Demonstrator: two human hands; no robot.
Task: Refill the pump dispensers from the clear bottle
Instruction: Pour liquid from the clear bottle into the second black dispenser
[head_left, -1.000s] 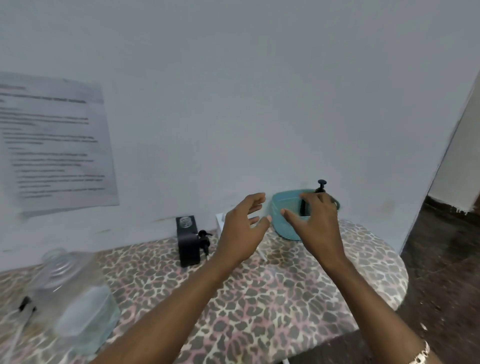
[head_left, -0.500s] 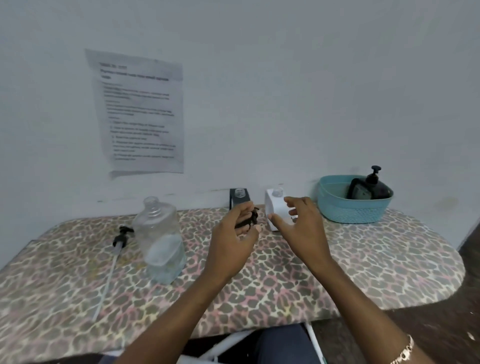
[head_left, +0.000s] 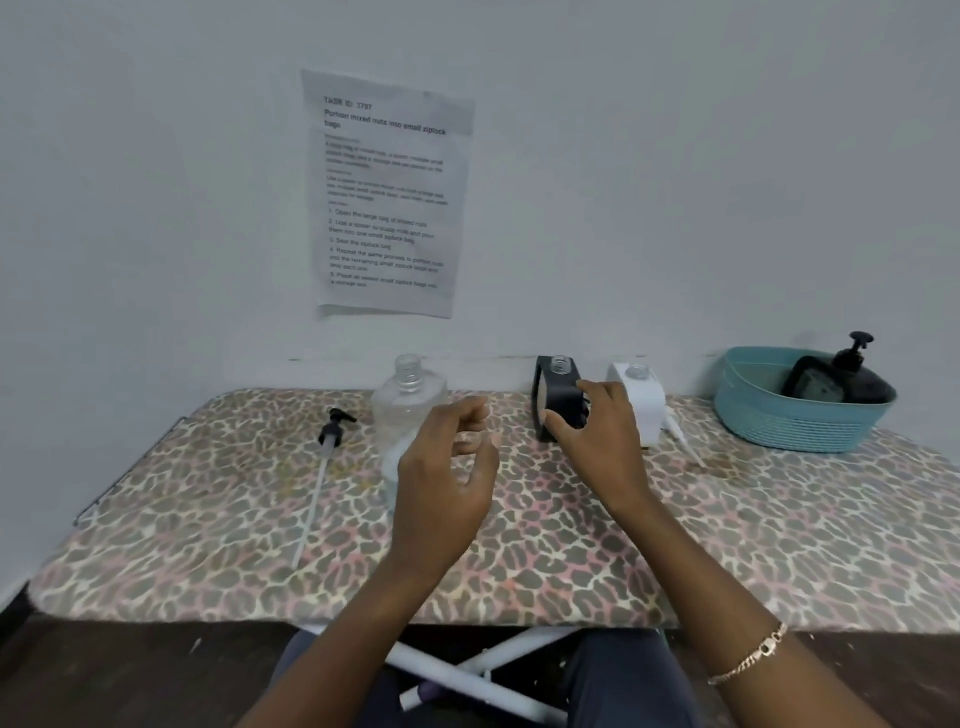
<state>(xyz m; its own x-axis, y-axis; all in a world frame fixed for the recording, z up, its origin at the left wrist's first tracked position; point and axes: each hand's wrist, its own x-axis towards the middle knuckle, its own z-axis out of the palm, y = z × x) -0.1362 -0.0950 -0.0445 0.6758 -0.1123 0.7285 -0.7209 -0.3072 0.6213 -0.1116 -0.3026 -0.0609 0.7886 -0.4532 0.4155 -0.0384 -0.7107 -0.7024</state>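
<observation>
The clear bottle (head_left: 409, 410) stands uncapped near the back edge of the tabletop (head_left: 779, 530), left of middle, with some liquid low in it; its lower part is hidden behind the left hand (head_left: 447, 483). That hand hangs in front of the bottle with its fingers (head_left: 470, 410) loosely curled and apart, holding nothing. To the right, at the back edge, a black dispenser (head_left: 556, 397) stands with its neck open, and a white dispenser (head_left: 641, 400) stands just beside it, also open. The right hand (head_left: 597, 436) is at the black dispenser, thumb on its front left side and fingers (head_left: 589, 387) on its right side; whether they grip it firmly I cannot tell. A pump (head_left: 324, 467) with a long tube lies on the tabletop left of the bottle. Another tube (head_left: 685, 441) lies right of the white dispenser. In the back right corner a teal basket (head_left: 795, 421) holds a black pump bottle (head_left: 857, 376). A printed sheet (head_left: 387, 195) hangs on the wall above.
</observation>
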